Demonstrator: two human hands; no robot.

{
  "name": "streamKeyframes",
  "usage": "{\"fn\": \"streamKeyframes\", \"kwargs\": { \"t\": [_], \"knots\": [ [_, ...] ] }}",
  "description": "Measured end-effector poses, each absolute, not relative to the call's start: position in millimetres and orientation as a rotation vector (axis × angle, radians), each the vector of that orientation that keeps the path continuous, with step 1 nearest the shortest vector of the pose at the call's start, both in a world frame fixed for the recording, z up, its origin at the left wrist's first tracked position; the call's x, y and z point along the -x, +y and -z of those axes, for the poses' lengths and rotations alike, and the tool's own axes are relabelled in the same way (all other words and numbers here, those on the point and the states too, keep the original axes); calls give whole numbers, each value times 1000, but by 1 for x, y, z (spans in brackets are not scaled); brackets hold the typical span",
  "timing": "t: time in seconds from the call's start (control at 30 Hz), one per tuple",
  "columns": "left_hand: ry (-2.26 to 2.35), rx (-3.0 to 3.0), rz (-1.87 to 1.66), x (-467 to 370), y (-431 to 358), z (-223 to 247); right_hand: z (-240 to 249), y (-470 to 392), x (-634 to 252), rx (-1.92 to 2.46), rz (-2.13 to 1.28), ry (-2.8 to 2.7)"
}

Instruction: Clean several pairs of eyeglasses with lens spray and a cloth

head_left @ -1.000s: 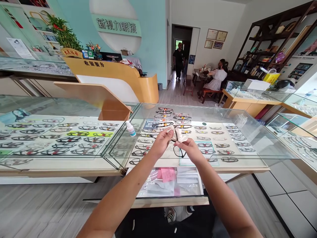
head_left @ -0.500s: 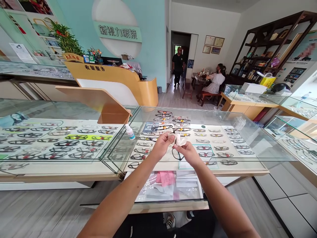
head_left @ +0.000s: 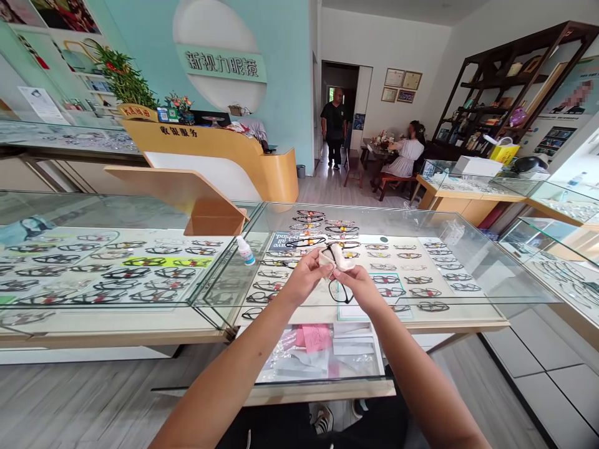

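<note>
Over the glass counter, a pair of dark-framed eyeglasses (head_left: pixel 340 292) is held with one rim hanging down. A white cloth (head_left: pixel 345 257) is folded around its upper part. My left hand (head_left: pixel 309 274) is closed, pinching the cloth and frame from the left with the thumb on top. From the other side my right hand (head_left: pixel 359 285) grips the cloth and frame near the lower rim. The cloth and fingers hide the upper lens. A small white bottle (head_left: pixel 246 251) with a blue label stands on the glass to the left.
Under the glass countertop (head_left: pixel 299 315) lie rows of eyeglasses (head_left: pixel 423 292). An open drawer (head_left: pixel 322 394) with plastic packets juts out below my arms. A tilted wooden stand (head_left: pixel 213 212) is at left. One person (head_left: pixel 334 125) stands in the doorway; another (head_left: pixel 406 153) sits at a table.
The eyeglasses and cloth have turned slightly in my hands, with more cloth showing on top. My left thumb has shifted down and right. The person in the doorway has come nearer.
</note>
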State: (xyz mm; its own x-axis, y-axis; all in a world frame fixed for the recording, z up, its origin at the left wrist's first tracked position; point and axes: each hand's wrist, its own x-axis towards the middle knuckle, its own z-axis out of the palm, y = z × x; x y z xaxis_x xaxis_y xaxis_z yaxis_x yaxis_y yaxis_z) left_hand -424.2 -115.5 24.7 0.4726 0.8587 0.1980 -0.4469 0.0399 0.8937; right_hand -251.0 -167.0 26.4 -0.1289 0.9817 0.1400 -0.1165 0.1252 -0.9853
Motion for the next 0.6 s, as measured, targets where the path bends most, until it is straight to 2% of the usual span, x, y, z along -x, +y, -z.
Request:
{"fn": "streamKeyframes", "kwargs": {
  "t": [0.23, 0.6],
  "knots": [
    [520, -1089, -1144, 419, -112, -19, -15, -166, 262, 988, -1147, -1351],
    [498, -931, -1143, 423, -108, -26, -27, -165, 242, 917, -1218, -1166]
  ]
}}
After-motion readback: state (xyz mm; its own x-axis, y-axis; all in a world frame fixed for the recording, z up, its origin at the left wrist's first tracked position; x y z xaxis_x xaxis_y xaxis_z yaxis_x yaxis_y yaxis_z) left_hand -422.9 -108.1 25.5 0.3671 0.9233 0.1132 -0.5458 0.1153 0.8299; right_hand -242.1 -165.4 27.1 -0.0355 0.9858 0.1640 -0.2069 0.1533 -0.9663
